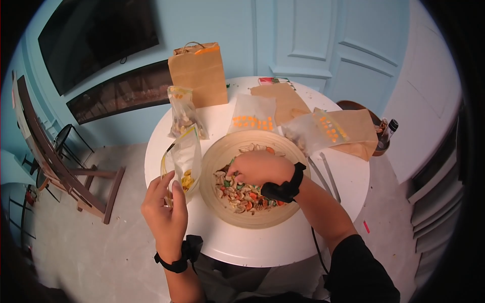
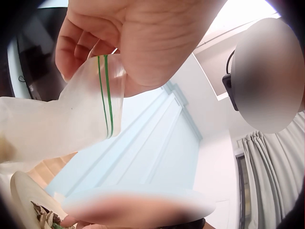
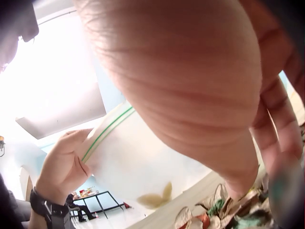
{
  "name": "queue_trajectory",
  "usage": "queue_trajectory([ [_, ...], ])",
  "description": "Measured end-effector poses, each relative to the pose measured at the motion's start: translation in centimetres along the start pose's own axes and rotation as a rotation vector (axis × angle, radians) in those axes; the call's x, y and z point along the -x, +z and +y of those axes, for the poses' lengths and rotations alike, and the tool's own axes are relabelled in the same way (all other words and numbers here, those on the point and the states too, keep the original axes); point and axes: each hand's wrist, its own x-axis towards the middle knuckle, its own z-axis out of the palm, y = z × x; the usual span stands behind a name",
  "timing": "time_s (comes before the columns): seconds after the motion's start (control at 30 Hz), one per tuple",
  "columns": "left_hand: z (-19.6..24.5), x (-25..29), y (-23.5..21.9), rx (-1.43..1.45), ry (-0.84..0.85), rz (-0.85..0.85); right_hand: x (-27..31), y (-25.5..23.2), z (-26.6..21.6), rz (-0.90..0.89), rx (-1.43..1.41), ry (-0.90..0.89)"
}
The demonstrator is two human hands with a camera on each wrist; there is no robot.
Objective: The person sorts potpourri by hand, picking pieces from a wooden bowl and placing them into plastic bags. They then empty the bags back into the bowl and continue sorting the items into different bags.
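My left hand (image 1: 165, 208) grips a clear zip bag (image 1: 185, 155) by its edge, near the green zip strips (image 2: 107, 102). Yellow pieces (image 1: 187, 180) lie low in this bag, which stands at the left of a wide, light wooden bowl (image 1: 214, 214). Dried slices and petals (image 1: 245, 196) in brown, orange and green fill the bowl's middle. Over them reaches my right hand (image 1: 263, 167), palm down, fingertips among the pieces. In the right wrist view its thumb and fingers stand apart at the pieces; I cannot tell whether they pinch any.
Behind the bowl lie a bag of orange pieces (image 1: 252, 121), another filled bag (image 1: 305, 134) and flat brown paper bags (image 1: 361, 126). Metal tongs (image 1: 326, 177) rest at its right. A filled bag (image 1: 184, 113) and an upright paper bag (image 1: 199, 76) stand back left on the round white table (image 1: 227, 247).
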Motion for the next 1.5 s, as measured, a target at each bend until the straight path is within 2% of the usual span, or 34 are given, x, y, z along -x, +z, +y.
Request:
queue_trajectory([
  [0.23, 0.0, 0.2, 0.9, 0.021, -0.006, -0.054, -0.3, 0.8, 0.7, -0.028, -0.027, 0.024],
  [0.4, -0.3, 0.4, 1.0, 0.002, 0.018, -0.072, -0.1, -0.4, 1.5, -0.040, 0.034, 0.070],
  [0.53, -0.3, 0.4, 0.6, -0.007, 0.029, -0.072, 0.6, -1.5, 1.7, 0.050, 0.048, 0.085],
  [0.63, -0.2, 0.5, 0.7, -0.001, 0.030, -0.070, 0.7, -0.8, 2.4, 0.168, 0.162, 0.053],
  [0.73, -0.1, 0.6, 0.8, -0.003, 0.036, -0.084, 1.1, -1.3, 1.1, 0.009, -0.081, -0.021],
  [0.83, 0.0, 0.8, 0.9, -0.006, 0.039, -0.100, 0.3, 0.0, 1.0, -0.057, -0.123, -0.131],
  [1.03, 0.3, 1.0, 1.2, -0.012, 0.066, -0.084, -0.1, -0.3, 1.1, -0.076, 0.064, -0.047],
  [1.13, 0.4, 1.0, 1.3, -0.007, 0.063, -0.090, 0.2, -1.9, 1.1, -0.064, -0.094, -0.026],
  [1.23, 0.5, 1.0, 1.4, -0.012, 0.079, -0.088, 0.6, -1.9, 0.9, 0.076, -0.335, -0.079],
  [1.33, 0.8, 1.0, 1.2, -0.017, 0.047, -0.115, 0.7, -2.4, 0.1, 0.112, -0.401, -0.074],
  [1.43, 0.8, 1.1, 1.2, -0.020, 0.038, -0.129, -0.7, -0.2, 2.2, 0.220, -0.339, -0.204],
  [1.5, 0.7, 1.1, 1.3, -0.011, 0.048, -0.116, 0.1, -1.7, 1.0, 0.126, -0.336, -0.124],
])
